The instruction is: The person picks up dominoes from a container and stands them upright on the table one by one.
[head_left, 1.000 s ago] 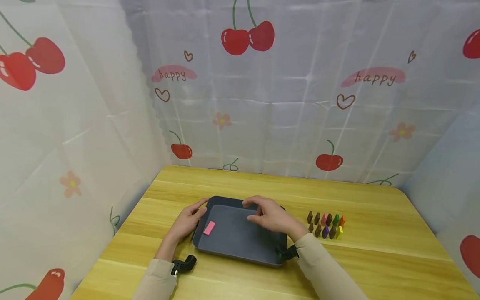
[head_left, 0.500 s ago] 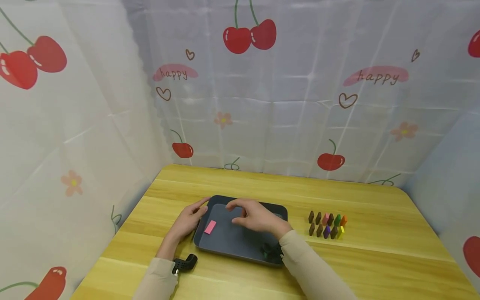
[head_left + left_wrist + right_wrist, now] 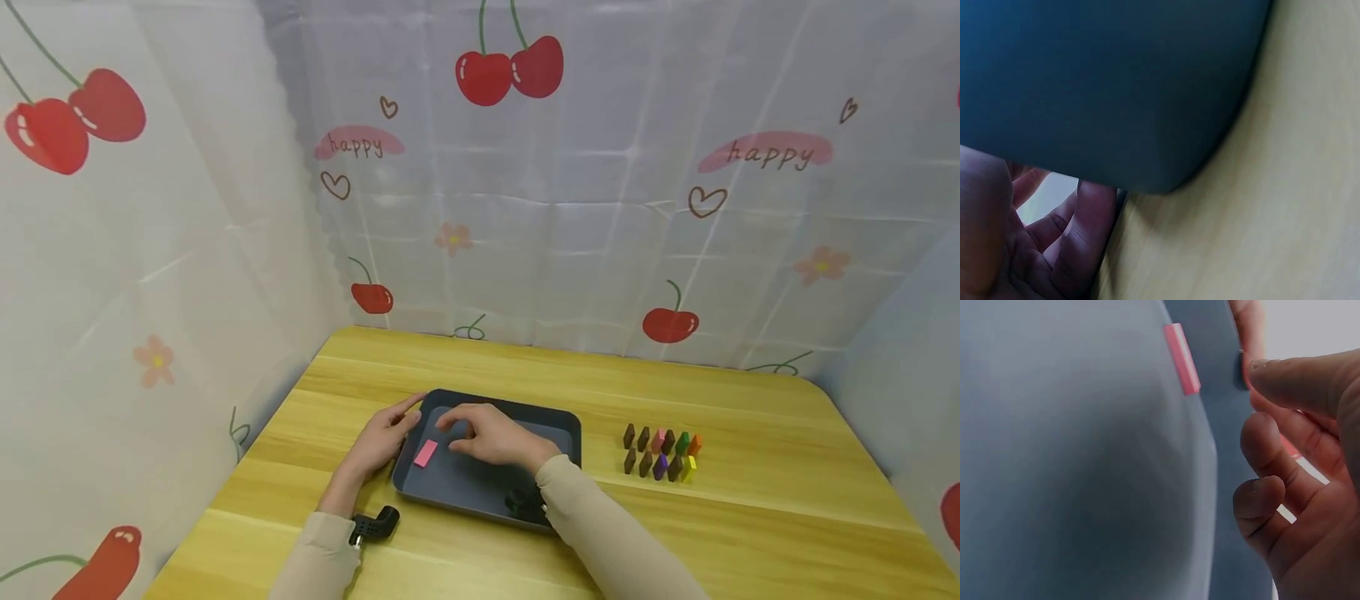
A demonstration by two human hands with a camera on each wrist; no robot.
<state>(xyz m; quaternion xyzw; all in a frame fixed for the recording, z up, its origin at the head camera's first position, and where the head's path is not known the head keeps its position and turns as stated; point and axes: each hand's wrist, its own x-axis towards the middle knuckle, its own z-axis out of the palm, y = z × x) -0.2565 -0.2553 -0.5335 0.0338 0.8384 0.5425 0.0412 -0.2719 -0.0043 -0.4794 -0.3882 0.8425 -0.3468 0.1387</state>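
Note:
A dark grey tray (image 3: pixel 457 483) lies on the table, and flat in its left part is a small pink rectangular block (image 3: pixel 425 453). My left hand (image 3: pixel 381 435) holds the tray's left side, thumb at the rim and fingers along the outer wall; in the left wrist view those fingers (image 3: pixel 1088 237) bend beneath the tray's edge. Over the tray, just right of the pink block, hovers my right hand (image 3: pixel 487 435), its thumb and index finger apart with nothing between them. The right wrist view shows the pink block (image 3: pixel 1182 359) to the left of the thumb.
Right of the tray, several small upright blocks (image 3: pixel 660 454) stand in two rows, mostly dark brown, with pink, green, orange, purple and yellow ones. A black wrist camera (image 3: pixel 377 525) juts from the left sleeve. A cherry-print curtain (image 3: pixel 555 250) hangs behind the wooden table (image 3: pixel 750 533).
My right hand has moved left across the tray, closer to the pink block. The left hand keeps its hold on the tray's side. The head view has shifted slightly.

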